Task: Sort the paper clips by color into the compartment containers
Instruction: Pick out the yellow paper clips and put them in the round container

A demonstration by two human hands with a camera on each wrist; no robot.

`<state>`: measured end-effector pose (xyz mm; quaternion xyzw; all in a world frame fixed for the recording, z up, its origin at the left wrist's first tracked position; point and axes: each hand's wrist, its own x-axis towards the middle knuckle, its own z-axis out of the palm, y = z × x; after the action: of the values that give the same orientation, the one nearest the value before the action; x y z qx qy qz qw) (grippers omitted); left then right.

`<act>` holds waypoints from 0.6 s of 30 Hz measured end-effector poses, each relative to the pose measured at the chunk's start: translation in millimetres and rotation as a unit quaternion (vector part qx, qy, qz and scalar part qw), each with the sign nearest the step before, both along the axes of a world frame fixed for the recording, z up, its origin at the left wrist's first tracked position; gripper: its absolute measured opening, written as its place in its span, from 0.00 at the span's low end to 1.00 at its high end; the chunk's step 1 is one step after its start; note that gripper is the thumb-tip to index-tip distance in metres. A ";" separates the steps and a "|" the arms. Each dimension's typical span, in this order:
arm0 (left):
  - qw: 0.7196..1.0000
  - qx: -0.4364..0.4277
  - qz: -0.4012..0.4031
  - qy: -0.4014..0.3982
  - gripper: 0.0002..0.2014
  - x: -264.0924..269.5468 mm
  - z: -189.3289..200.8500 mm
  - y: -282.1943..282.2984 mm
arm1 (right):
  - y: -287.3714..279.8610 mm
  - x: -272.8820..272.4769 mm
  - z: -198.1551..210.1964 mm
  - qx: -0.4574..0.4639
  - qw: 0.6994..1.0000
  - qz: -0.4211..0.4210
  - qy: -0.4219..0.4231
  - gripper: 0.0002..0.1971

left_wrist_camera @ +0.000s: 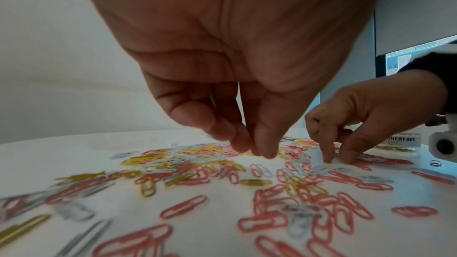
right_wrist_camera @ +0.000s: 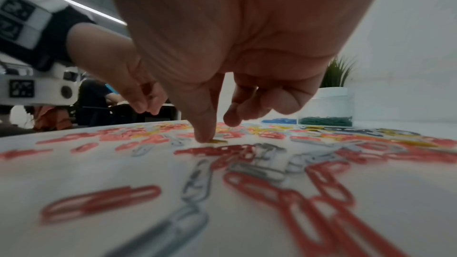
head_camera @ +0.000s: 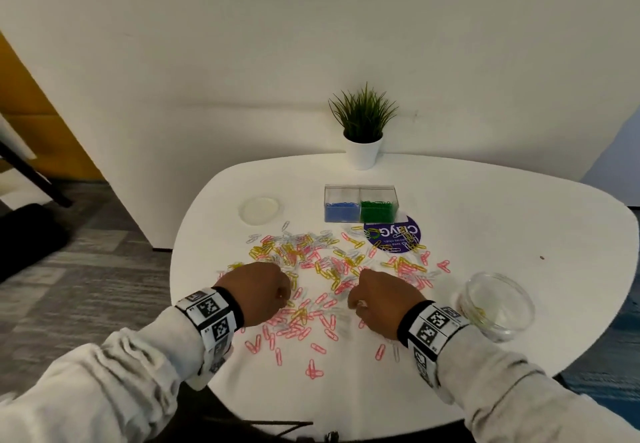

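Pink, yellow and silver paper clips [head_camera: 311, 269] lie scattered across the white table [head_camera: 502, 220]. My left hand [head_camera: 284, 295] hovers over the pile's left side. Its thumb and forefinger tips [left_wrist_camera: 262, 149] are pinched together, and a yellow sliver shows inside the curled fingers. My right hand [head_camera: 353, 304] is over the pile's right side. One straight fingertip [right_wrist_camera: 204, 134] presses a yellow clip [right_wrist_camera: 219, 141] onto the table while the other fingers stay curled above. The clear two-compartment box [head_camera: 360, 193] behind holds blue clips [head_camera: 341, 212] and green clips [head_camera: 378, 210].
A round clear jar [head_camera: 519, 290] with a few yellow clips stands at the right. A round lid [head_camera: 260, 211] lies at the back left. A potted plant [head_camera: 363, 130] stands by the wall, and a purple sticker [head_camera: 412, 234] lies beside the box.
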<state>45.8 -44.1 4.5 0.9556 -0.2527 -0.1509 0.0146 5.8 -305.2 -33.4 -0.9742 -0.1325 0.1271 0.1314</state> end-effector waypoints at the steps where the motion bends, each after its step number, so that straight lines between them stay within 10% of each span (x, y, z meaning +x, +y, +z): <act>1: 1.000 -0.003 -0.004 0.004 0.10 -1.6 -1.8 2.5 | 2.1 0.4 1.3 -0.010 1.000 0.010 -0.002 0.08; 14: 1.000 -0.018 0.020 -0.004 0.10 -14.6 -24.2 -5.1 | 27.3 11.7 9.7 0.052 0.996 -0.069 0.014 0.03; 18: 0.995 -0.080 0.051 0.027 0.06 -7.7 -17.7 6.2 | 26.1 25.3 21.3 0.362 0.885 -0.273 0.108 0.09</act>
<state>38.1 -37.9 -13.2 0.9586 -0.2148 -0.1546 0.1054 31.0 -279.1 -12.1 -0.8368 0.1172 0.1339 0.5177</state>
